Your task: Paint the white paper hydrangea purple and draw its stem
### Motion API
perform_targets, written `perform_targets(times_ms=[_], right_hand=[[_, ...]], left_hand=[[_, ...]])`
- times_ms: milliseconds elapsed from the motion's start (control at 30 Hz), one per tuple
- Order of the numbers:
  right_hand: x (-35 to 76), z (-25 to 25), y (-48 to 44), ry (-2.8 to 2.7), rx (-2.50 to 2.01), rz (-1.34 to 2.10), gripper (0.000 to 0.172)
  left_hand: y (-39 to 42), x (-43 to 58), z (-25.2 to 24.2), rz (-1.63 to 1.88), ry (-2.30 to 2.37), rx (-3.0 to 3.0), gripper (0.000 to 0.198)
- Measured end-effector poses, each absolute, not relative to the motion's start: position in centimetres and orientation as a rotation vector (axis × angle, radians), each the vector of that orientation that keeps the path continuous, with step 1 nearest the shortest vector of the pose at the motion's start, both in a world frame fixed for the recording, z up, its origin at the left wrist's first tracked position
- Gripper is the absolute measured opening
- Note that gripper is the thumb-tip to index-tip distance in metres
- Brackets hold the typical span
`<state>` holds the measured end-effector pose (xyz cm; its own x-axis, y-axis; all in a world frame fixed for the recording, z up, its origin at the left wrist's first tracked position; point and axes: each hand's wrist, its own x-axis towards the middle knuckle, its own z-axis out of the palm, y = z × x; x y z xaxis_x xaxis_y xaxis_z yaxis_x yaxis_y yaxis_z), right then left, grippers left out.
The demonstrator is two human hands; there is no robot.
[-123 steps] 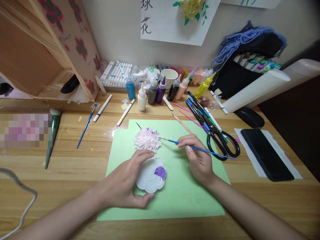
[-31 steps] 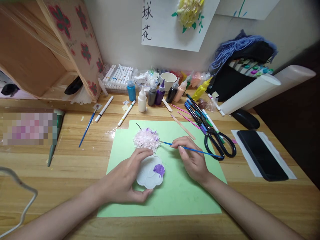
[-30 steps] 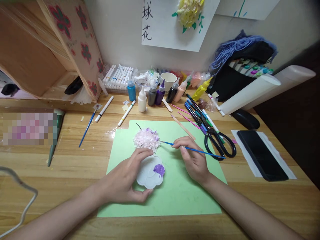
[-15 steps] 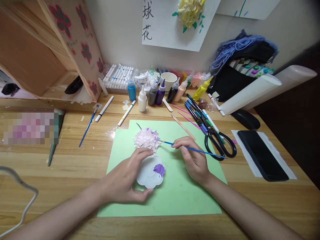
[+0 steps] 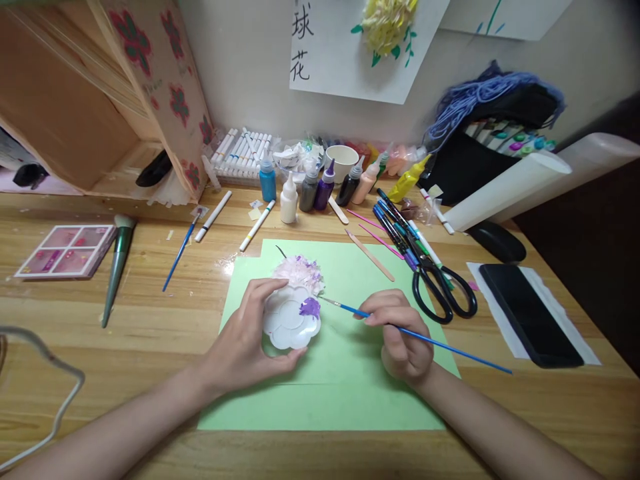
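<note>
Partly hidden: flower (image 5: 301, 269), by palette (image 5: 286, 321) | left hand (image 5: 243, 343): gripping palette | right hand (image 5: 409, 337): pinching paintbrush (image 5: 440, 344)

Left fingers (image 5: 270, 287) grip white palette (image 5: 284, 321); right fingers (image 5: 393, 297) hold blue paintbrush (image 5: 465, 353) near ruffled flower (image 5: 300, 272).

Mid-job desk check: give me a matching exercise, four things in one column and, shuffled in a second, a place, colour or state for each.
Things
1. scalloped palette
2. petal flower
3. black phone
4. green-handled brush

Places, colours or states
A. lying on a white sheet
B. held in the left hand
C. just right of the pink box
D. pale pink with purple touches

Pairs: 1-B, 2-D, 3-A, 4-C
</note>
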<state>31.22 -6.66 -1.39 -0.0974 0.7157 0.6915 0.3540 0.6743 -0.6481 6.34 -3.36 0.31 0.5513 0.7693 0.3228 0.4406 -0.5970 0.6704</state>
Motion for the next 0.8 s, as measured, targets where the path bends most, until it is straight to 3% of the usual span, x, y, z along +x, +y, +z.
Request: perform_targets(times_ms=[800], right_hand=[[31.1, -0.9, -6.6, -1.792, -0.905, 0.376, 0.019]], left_hand=[[-3.4, 6.2, 0.0, 0.815, 0.967, 2.286, 0.081]])
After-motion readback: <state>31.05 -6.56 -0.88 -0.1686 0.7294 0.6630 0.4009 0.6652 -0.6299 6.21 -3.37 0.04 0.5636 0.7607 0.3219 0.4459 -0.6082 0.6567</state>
